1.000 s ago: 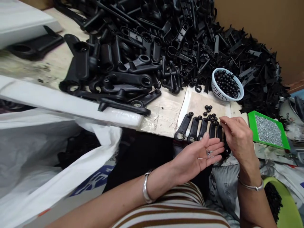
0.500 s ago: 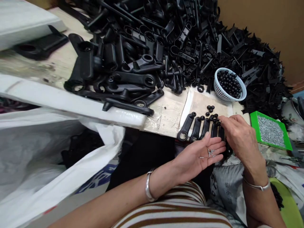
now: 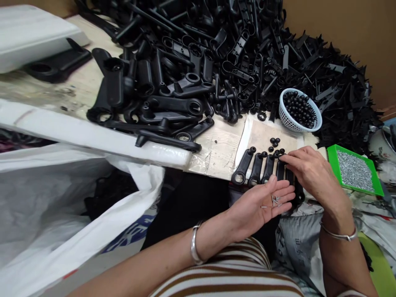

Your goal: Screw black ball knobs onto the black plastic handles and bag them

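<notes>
My left hand [image 3: 262,204] lies palm up, its fingers stretched out, with several small silver screws [image 3: 274,201] resting loose in it. Just beyond it, several black crank arms [image 3: 243,166] are lined up side by side, knob ends pointing away from me. My right hand [image 3: 312,173] reaches over the right part of this row. Its thumb and fingertips are pinched together at the top end of one arm [image 3: 281,167]; whatever is between them is hidden. Loose black round knobs [image 3: 274,142] lie just past the row.
A pale blue basket [image 3: 283,113] of black knobs stands behind the row. To the right, a green tray [image 3: 378,189] holds many screws. Black plastic parts [image 3: 185,82] are heaped at the back. A white foam strip [image 3: 93,132] and white bag [image 3: 148,177] are on the left.
My right hand has shifted slightly left along the row, its fingertips now at another arm's end. My left hand stays palm up with the screws.
</notes>
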Tool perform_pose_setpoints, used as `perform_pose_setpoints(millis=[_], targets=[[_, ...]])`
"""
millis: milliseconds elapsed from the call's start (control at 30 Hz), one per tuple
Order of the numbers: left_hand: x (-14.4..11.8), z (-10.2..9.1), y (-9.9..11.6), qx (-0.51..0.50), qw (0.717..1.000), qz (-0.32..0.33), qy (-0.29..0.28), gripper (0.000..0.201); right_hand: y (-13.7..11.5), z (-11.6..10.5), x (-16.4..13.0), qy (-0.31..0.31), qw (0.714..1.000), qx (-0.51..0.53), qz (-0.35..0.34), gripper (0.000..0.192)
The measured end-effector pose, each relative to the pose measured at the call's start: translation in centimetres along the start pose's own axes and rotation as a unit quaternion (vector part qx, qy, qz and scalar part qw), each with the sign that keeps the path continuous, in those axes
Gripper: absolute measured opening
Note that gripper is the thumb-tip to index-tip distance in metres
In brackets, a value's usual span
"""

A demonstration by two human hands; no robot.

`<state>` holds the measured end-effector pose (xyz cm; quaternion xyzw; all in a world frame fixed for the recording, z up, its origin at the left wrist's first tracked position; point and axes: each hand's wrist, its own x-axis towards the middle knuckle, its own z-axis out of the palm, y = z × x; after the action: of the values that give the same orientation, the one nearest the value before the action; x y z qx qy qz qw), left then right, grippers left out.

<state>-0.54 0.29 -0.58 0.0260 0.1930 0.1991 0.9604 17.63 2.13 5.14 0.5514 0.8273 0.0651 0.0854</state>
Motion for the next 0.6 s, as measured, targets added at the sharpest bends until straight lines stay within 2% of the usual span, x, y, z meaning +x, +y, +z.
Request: perform_pose_setpoints(millis=[267,433,600], targets=[[0.2,-0.1,-0.2,-0.011,1.000,0.000,0.010,0.046,1.3,1.6,-0.1,0.062,0.988,0.133,-0.046,0.022],[0.4,-0.2,-0.3,-0.013,1.000,-0.004,0.011,0.041,1.4,2.3,-0.4,0.097,0.981,0.159,-0.048,0.021],[0.3,-0.2,-0.3,-0.010,1.000,-0.002,0.011,0.039,1.3,2.3,-0.5,0.087,0.983,0.152,-0.048,0.019]])
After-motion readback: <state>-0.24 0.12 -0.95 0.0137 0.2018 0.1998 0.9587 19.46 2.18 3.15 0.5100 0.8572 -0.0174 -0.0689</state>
